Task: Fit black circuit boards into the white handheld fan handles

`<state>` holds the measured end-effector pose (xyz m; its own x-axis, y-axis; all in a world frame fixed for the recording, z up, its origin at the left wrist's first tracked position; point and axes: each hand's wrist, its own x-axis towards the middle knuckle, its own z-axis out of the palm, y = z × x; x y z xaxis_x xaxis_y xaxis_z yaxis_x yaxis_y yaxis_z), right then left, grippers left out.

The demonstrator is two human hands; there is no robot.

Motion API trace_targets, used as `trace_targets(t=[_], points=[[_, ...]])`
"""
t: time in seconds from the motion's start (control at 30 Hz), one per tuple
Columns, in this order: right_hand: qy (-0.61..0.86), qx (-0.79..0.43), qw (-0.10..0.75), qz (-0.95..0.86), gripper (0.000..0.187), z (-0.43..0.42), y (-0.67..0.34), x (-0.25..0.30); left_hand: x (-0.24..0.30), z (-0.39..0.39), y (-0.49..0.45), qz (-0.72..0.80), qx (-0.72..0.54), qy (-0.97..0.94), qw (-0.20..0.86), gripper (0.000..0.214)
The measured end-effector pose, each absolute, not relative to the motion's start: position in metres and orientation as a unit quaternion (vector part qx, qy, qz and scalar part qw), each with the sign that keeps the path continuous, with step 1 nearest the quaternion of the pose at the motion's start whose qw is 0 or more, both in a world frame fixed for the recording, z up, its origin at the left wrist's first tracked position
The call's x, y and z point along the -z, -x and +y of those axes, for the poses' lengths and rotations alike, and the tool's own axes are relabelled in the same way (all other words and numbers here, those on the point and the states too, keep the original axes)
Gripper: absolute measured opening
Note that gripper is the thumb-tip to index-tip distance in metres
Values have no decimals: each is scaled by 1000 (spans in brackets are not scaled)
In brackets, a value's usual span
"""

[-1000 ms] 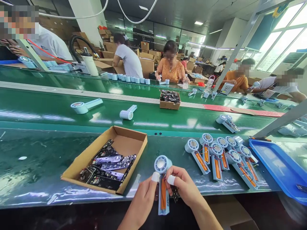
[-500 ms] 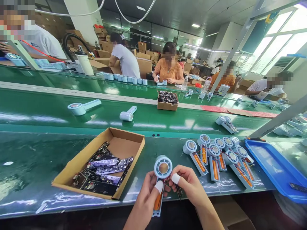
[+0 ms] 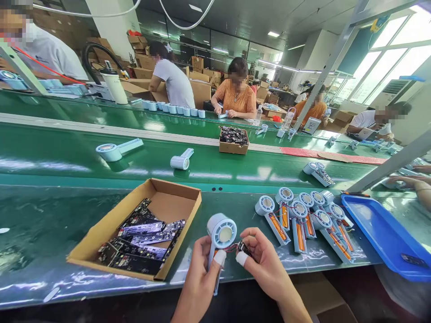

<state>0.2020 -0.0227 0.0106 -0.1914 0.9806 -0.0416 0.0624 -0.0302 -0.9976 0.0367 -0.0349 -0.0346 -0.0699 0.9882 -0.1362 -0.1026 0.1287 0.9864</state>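
My left hand (image 3: 202,273) is closed round the handle of a light-blue handheld fan (image 3: 221,231), its round head tilted up toward me. My right hand (image 3: 264,264) pinches a small black circuit board (image 3: 245,249) between thumb and fingers. Thin red and dark wires (image 3: 231,247) run from the fan to the board. White covers sit on both thumbs. To the left, a shallow cardboard box (image 3: 177,190) holds several black circuit boards (image 3: 144,242). On the right lies a group of open fan bodies (image 3: 299,208) with orange cells and loose wires in their handles.
A blue tray (image 3: 373,224) with a dark piece lies at the right. Single fans (image 3: 181,161) rest on the green conveyor (image 3: 67,157). A small carton of boards (image 3: 234,148) stands beyond. Several co-workers sit opposite; a co-worker's arm (image 3: 420,184) reaches in at right.
The fan has turned in my left hand, its head swinging to face right. My right hand has raised the board and tilted it flatter. A co-worker's arm has appeared at the right edge.
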Motion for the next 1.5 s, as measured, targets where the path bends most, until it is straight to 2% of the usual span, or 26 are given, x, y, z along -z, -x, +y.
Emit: trace_targets(t=[0.1, 0.17, 0.23, 0.3, 0.37, 0.5, 0.63, 0.77, 0.9, 1.07, 1.17, 1.33, 1.5], points=[[537, -374, 373, -658, 21, -22, -205, -11, 27, -36, -37, 554, -503, -410, 521, 51], [547, -256, 290, -742, 17, -22, -207, -17, 21, -37, -39, 561, -511, -401, 513, 48], [526, -164, 188, -813, 20, -23, -209, -27, 14, -37, -41, 566, -523, -394, 501, 45], [481, -128, 113, -860, 16, -24, -210, -38, 9, -37, -43, 572, -524, -396, 491, 43], [416, -163, 95, -890, 13, -24, -209, -45, 6, -37, -43, 574, -515, -403, 493, 41], [336, -348, 169, -859, 23, -19, -204, -39, 3, -36, -40, 554, -508, -390, 532, 35], [377, -593, 216, -678, 44, -18, -196, -15, 3, -37, -36, 493, -503, -340, 624, 36], [392, -672, 283, -560, 63, -22, -188, 3, 9, -41, -38, 421, -526, -314, 668, 43], [393, -656, 354, -538, 64, -25, -185, 7, 11, -47, -45, 452, -533, -341, 629, 52], [420, -619, 382, -542, 58, -32, -183, 1, 9, -48, -53, 513, -524, -358, 578, 45], [438, -587, 411, -542, 48, -44, -181, 0, 12, -44, -51, 554, -520, -368, 537, 38], [475, -464, 460, -589, 41, -62, -182, 18, 18, -35, -48, 576, -510, -383, 511, 28], [508, -274, 479, -661, 38, -66, -183, 44, 23, -32, -46, 535, -524, -332, 575, 37]])
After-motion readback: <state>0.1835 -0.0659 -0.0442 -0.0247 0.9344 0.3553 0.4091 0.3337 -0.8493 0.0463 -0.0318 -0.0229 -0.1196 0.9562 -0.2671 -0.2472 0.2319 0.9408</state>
